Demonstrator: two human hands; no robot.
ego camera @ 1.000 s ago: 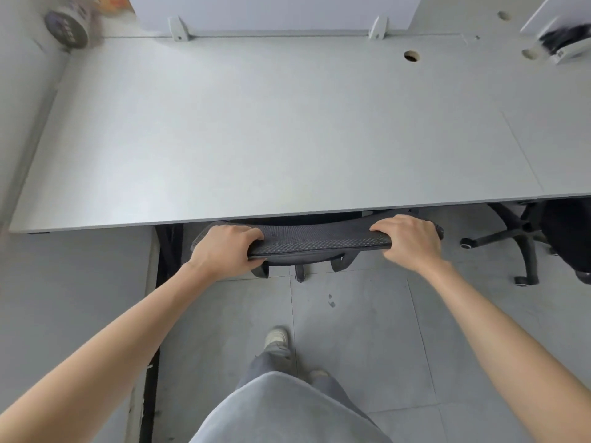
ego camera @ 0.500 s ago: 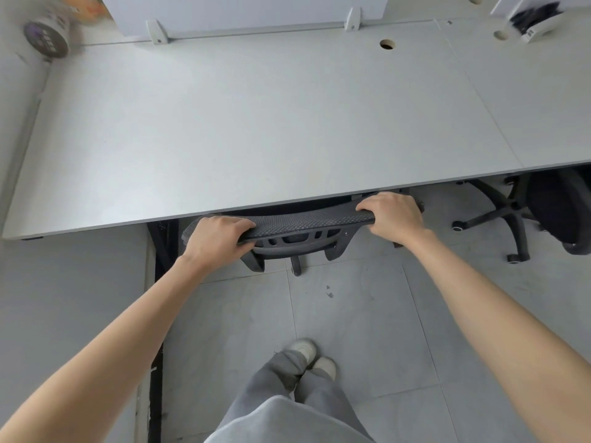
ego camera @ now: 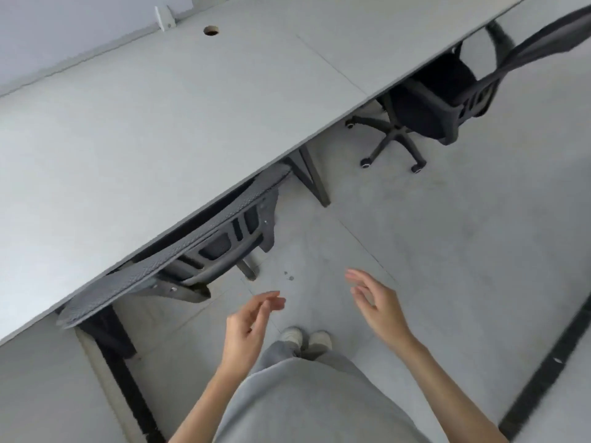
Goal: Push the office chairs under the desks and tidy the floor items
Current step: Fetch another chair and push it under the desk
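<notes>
A black mesh office chair [ego camera: 179,254] sits tucked under the long grey desk [ego camera: 160,116], its backrest top against the desk's front edge. A second black office chair [ego camera: 438,100] stands at the upper right, seat partly under the neighbouring desk, wheeled base and backrest out on the floor. My left hand [ego camera: 249,327] and my right hand [ego camera: 377,302] hover free in front of me, fingers relaxed, holding nothing, well back from the first chair.
Black desk legs [ego camera: 310,177] stand between the two chairs and at lower left [ego camera: 124,372]. A dark strip [ego camera: 550,369] runs across the grey tiled floor at right. My shoes [ego camera: 303,338] are below the hands. A cable hole [ego camera: 211,31] is in the desk top.
Both hands let go of the chair's backrest and pulled back toward me. The view swung right and tilted, bringing the second chair into view.
</notes>
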